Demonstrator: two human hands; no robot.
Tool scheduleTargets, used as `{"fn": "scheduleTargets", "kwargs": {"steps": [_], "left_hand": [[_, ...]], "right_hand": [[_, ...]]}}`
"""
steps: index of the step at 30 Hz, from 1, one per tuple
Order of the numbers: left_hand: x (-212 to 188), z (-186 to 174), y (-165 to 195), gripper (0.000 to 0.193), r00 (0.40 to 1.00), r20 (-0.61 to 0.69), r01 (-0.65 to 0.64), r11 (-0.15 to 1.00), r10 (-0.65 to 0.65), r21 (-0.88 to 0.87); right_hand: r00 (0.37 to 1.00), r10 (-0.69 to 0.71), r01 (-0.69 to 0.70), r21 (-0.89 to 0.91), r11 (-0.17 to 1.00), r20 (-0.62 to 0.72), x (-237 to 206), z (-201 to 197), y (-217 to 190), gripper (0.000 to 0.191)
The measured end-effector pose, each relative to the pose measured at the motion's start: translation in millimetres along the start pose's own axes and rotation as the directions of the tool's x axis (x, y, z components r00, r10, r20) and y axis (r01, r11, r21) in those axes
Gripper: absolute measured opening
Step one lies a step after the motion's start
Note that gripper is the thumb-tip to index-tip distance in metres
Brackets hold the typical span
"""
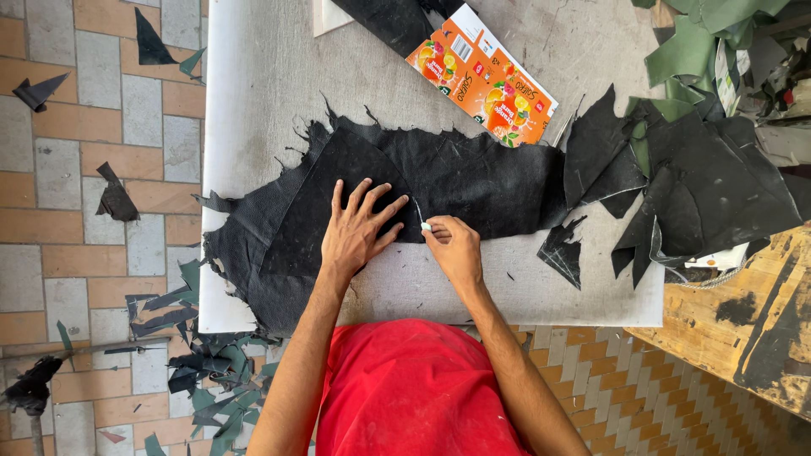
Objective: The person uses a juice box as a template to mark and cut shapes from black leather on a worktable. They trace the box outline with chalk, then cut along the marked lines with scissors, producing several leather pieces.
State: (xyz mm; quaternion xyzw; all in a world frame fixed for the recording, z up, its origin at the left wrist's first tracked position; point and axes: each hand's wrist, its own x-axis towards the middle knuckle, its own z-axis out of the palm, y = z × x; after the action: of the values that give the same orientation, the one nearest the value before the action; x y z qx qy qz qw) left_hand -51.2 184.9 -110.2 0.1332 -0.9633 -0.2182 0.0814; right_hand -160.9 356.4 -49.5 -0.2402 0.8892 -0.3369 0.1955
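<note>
A: The left hand [355, 230] lies flat with fingers spread on a dark pattern piece [334, 198], which lies on the black leather hide [473, 181] at the table's [262, 84] centre.

B: And the right hand [452, 247]?

A: It pinches a small white chalk [427, 225], at three o'clock from the left hand, touching the pattern's edge.

B: The risk?

A: If the pressing loosens, I think the pattern may slide and the line goes wrong.

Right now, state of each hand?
Left hand: open, fingers spread, pressing flat on the black pattern piece over the black leather.
Right hand: closed on a small white chalk piece, tip at the pattern edge.
</note>
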Motion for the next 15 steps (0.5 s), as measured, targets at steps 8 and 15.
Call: {"fn": "scheduleTargets", "kwargs": {"steps": [8, 15], "left_hand": [[1.2, -4.2, -0.3, 0.053, 1.000, 0.004, 0.004, 1.000, -0.004, -0.022], [1.8, -6.2, -1.9, 0.054, 1.000, 0.009, 0.003, 0.999, -0.002, -0.037]], "right_hand": [[0.999, -0.033, 0.033, 0.007, 0.999, -0.033, 15.2, 7.4, -8.2, 0.020], [0.998, -0.058, 0.058, -0.002, 0.998, -0.026, 44.9, 10.4, -19.6, 0.021]]}}
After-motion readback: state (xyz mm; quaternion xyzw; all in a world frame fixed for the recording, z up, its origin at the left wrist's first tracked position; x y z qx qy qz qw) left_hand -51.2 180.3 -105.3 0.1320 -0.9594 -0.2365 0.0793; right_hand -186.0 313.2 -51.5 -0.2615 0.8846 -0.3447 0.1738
